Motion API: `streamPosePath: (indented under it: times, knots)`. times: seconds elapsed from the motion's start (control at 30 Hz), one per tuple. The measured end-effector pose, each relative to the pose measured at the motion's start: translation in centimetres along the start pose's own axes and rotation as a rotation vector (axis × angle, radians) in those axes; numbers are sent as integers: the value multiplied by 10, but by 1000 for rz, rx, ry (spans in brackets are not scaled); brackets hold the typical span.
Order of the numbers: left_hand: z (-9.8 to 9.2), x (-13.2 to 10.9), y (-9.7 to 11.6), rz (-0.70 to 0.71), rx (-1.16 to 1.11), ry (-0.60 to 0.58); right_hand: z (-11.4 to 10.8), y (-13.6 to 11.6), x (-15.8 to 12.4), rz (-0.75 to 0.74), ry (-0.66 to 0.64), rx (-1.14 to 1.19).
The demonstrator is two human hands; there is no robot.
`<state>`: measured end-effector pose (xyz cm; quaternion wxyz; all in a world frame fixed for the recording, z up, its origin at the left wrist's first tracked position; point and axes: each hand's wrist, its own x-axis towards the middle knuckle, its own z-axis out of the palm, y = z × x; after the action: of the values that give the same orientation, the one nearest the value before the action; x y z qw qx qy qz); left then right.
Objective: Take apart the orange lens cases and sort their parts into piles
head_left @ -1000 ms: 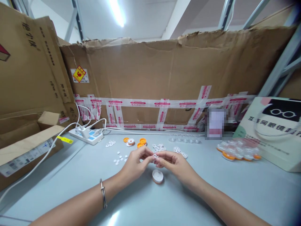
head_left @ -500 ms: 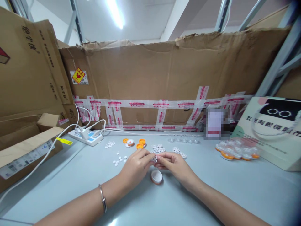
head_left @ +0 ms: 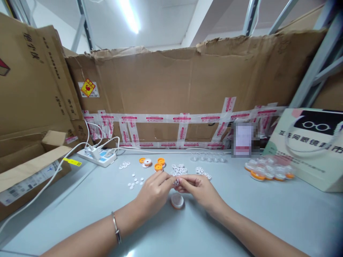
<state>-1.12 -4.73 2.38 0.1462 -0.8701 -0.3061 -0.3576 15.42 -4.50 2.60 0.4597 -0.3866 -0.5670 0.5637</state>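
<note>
Over the middle of the table, my left hand (head_left: 158,187) and my right hand (head_left: 198,187) meet fingertip to fingertip. Pinched between them is a small white disc with dark holes (head_left: 176,182), partly covered by the fingers. Just below the hands, a round white cup with an orange base (head_left: 177,201) stands on the table. Behind the fingertips lies a pile of similar white holed discs (head_left: 179,169), and a smaller group of white holed discs (head_left: 203,172) is to its right.
Orange and white round parts (head_left: 158,166) and small white caps (head_left: 135,181) lie left. Clear round covers (head_left: 209,157) line the back. Finished-looking orange-and-white stacks (head_left: 270,169) sit right, beside a paper bag (head_left: 305,150). A power strip (head_left: 98,157) and open carton (head_left: 34,171) are left.
Both hands stay together, with the holed disc turned slightly between the fingertips. The cup's top looks greyer than before. The whole view has shifted a little.
</note>
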Motion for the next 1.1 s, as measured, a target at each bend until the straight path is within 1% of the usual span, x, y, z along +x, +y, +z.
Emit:
streamPosePath:
  times: [0.13, 0.27, 0.53, 0.63, 0.7, 0.77, 0.8, 0.87, 0.93, 1.0, 1.07, 1.1]
  knots:
    - [0, -1, 1, 6, 22, 0, 1, 0, 0, 12, 8, 2]
    - [1, -2, 1, -21, 11, -21, 1, -1, -1, 35, 23, 10]
    - [1, -3, 1, -28, -29, -21, 4, -3, -2, 113, 52, 60]
    - [1, -1, 1, -40, -102, 15, 2, -1, 2, 142, 79, 67]
    - [0, 1, -1, -68, -152, 79, -2, 1, 7, 156, 124, 63]
    - [0, 2, -5, -112, -182, 141, -10, 3, 14, 136, 195, 46]
    - [0, 3, -6, -136, -195, 154, -15, 5, 18, 118, 230, 31]
    - [0, 3, -10, -176, -224, 142, -25, 9, 26, 86, 274, 3]
    - [0, 2, -11, -207, -255, 116, -33, 12, 32, 76, 290, -9]
    - [0, 1, -12, -229, -286, 100, -36, 14, 35, 65, 300, -12]
    - [0, 0, -11, -240, -311, 91, -32, 12, 33, 37, 289, -21]
    - [0, 0, -10, -236, -321, 91, -28, 11, 30, 20, 262, -28]
